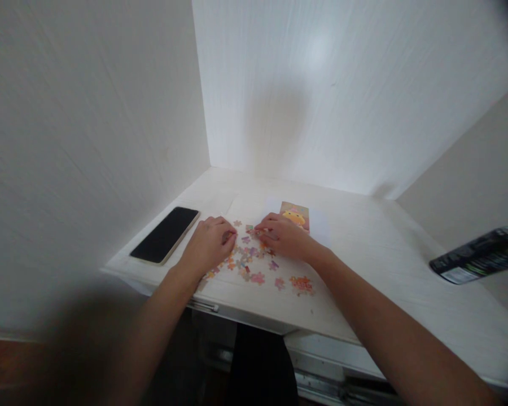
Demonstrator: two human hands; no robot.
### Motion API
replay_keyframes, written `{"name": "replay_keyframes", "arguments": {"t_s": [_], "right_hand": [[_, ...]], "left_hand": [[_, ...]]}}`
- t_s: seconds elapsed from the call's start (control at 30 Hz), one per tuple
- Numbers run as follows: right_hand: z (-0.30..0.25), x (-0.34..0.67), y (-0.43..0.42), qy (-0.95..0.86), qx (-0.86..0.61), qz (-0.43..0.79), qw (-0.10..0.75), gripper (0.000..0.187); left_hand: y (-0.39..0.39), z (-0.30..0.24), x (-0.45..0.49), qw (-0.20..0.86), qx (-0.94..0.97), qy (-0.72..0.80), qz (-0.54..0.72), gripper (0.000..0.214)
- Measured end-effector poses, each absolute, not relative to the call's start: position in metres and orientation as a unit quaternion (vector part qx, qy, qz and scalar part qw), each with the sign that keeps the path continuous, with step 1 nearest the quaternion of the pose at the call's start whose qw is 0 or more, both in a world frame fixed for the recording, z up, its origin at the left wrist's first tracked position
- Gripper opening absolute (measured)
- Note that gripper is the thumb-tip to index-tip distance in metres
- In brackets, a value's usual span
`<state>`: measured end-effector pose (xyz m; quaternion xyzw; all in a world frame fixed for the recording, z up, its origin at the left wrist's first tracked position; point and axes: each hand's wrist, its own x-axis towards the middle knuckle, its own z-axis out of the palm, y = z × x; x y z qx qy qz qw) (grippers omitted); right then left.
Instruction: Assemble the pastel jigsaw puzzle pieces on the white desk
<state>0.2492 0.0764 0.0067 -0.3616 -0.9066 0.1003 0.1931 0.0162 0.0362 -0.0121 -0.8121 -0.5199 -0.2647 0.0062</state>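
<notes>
Several small coloured jigsaw pieces (254, 265) lie scattered on a white desk (364, 265). My left hand (207, 242) rests on the left side of the pile with its fingers curled and seems to pinch a piece at its fingertips. My right hand (283, 235) lies on the pile's far right side, its fingertips pressing on pieces near the middle. The two hands' fingertips almost meet. Just behind my right hand lies a partly built puzzle picture (295, 216) in orange and pink on a white sheet.
A black phone (166, 234) lies flat at the desk's left edge, beside the left wall. A dark can or package (478, 262) juts in at the right. White walls close the desk on the left and back. A drawer front sits below the desk's near edge.
</notes>
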Motion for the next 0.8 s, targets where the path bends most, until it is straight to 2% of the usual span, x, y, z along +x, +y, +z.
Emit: {"name": "replay_keyframes", "arguments": {"t_s": [0.1,0.3,0.5,0.8], "right_hand": [[0.003,0.243,0.076,-0.924,-0.323,0.086,0.184,0.024],[0.007,0.243,0.073,-0.907,-0.361,0.107,0.190,0.019],[0.007,0.244,0.073,-0.894,-0.375,0.143,0.201,0.019],[0.004,0.235,0.072,-0.872,-0.429,0.127,0.197,0.029]], "left_hand": [[0.036,-0.011,0.016,-0.004,-0.806,-0.524,-0.274,0.015],[0.034,-0.010,0.016,-0.025,-0.788,-0.540,-0.295,0.027],[0.034,-0.010,0.014,-0.003,-0.760,-0.578,-0.298,0.020],[0.032,-0.005,0.016,0.046,-0.743,-0.606,-0.282,0.016]]}}
